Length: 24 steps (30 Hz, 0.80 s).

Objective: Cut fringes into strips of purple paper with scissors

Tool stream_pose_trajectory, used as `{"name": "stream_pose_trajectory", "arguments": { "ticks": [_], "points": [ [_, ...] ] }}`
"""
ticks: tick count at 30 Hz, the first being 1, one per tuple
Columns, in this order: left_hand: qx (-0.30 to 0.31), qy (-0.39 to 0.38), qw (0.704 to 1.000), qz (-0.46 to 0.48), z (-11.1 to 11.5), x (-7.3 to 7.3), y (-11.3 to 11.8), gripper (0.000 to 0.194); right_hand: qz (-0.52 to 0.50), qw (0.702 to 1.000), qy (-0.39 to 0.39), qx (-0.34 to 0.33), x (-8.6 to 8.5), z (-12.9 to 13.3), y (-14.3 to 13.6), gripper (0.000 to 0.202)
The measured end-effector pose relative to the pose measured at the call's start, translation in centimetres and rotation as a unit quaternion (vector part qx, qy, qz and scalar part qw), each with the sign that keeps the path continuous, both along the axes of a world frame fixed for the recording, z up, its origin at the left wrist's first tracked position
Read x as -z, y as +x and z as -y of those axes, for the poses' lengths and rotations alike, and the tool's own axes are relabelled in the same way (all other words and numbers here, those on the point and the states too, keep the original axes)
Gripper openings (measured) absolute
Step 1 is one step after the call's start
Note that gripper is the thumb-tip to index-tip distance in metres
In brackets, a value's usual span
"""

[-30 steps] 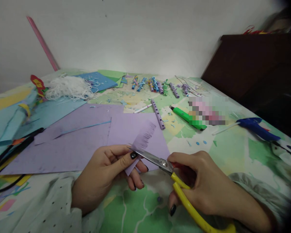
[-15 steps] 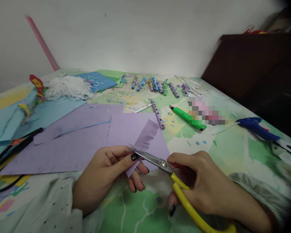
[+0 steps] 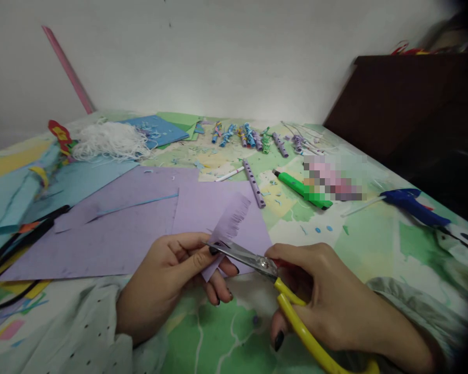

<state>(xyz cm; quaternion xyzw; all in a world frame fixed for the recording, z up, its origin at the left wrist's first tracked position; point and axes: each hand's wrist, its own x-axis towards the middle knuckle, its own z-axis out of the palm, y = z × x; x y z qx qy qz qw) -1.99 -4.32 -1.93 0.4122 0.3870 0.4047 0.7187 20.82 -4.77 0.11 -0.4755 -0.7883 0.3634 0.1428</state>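
My left hand (image 3: 175, 280) pinches a narrow purple paper strip (image 3: 230, 221) between thumb and fingers. Fine slits run along the strip's right edge like a fringe, and its lower end pokes out below my thumb. My right hand (image 3: 320, 296) grips a pair of scissors (image 3: 253, 261) by their yellow handles. The blades lie across the strip close to my left thumb, nearly closed. Beneath the strip lies a purple paper sheet (image 3: 191, 208). A rolled purple paper tube with dark dots (image 3: 253, 182) rests just beyond it.
Further right are a green utility knife (image 3: 302, 189) and a blue glue gun (image 3: 413, 206). Several small decorated paper rolls (image 3: 249, 136) line the back. White string (image 3: 109, 140) heaps at the left, near blue paper (image 3: 81, 179) and black-handled scissors (image 3: 31, 226). Paper scraps litter the patterned tablecloth.
The scissor blades have come closer together on the strip. The fringed strip's top has tipped slightly left and down and looks blurred. Both hands stay in nearly the same place.
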Motion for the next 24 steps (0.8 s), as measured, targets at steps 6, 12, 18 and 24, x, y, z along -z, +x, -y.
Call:
{"name": "stream_pose_trajectory", "arguments": {
  "ticks": [6, 12, 18, 24],
  "points": [
    [0.002, 0.005, 1.000, 0.010, -0.03, -0.12, 0.19, 0.015, 0.012, 1.000, 0.017, 0.005, 0.20, 0.04, 0.03, 0.037],
    [-0.004, 0.002, 1.000, 0.007, -0.19, -0.16, 0.27, 0.015, 0.006, 1.000, 0.020, 0.003, 0.25, 0.00, -0.10, 0.038],
    [-0.002, -0.002, 1.000, 0.001, -0.25, -0.26, 0.30, 0.017, -0.020, 1.000, 0.005, 0.005, 0.25, -0.15, -0.11, 0.039],
    [0.000, -0.002, 1.000, -0.001, -0.12, -0.13, 0.30, 0.017, -0.021, 1.000, -0.001, 0.006, 0.31, -0.01, 0.02, 0.033]
  ]
}}
